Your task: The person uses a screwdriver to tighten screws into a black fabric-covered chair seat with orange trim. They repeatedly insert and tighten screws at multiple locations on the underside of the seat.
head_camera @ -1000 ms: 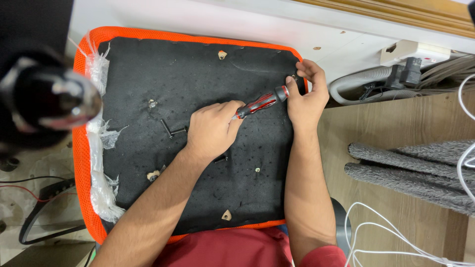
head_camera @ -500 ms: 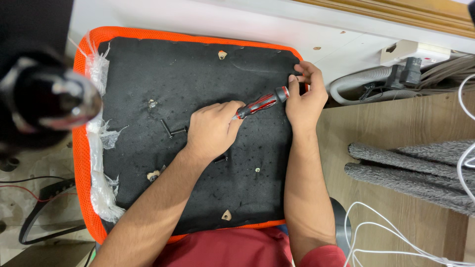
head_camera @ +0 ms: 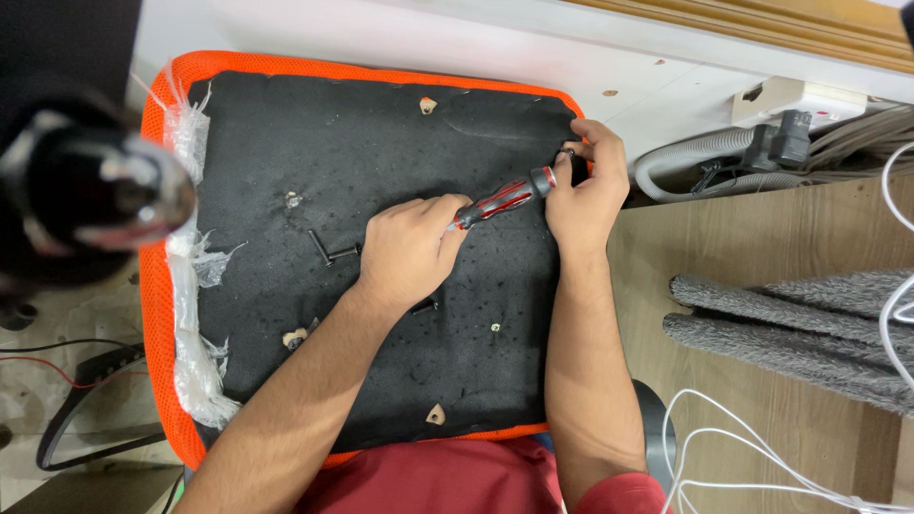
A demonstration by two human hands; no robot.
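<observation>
Gripping screwdriver (head_camera: 503, 199) handle in my closed left hand (head_camera: 411, 249) | right hand (head_camera: 586, 186) fingers pinching its tip at seat cushion (head_camera: 381, 133) edge | loose bolts (head_camera: 328, 249) lying just left of my left fingers

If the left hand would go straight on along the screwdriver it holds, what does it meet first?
Probably the right hand, which pinches a small dark part at the tip of the screwdriver held by the left hand; depth is uncertain.

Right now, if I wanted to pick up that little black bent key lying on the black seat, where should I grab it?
Pinch the long straight arm of the black bent key, coming straight down from above. It lies flat on the black seat bottom, just beside the left hand, so only its top is free.
</observation>
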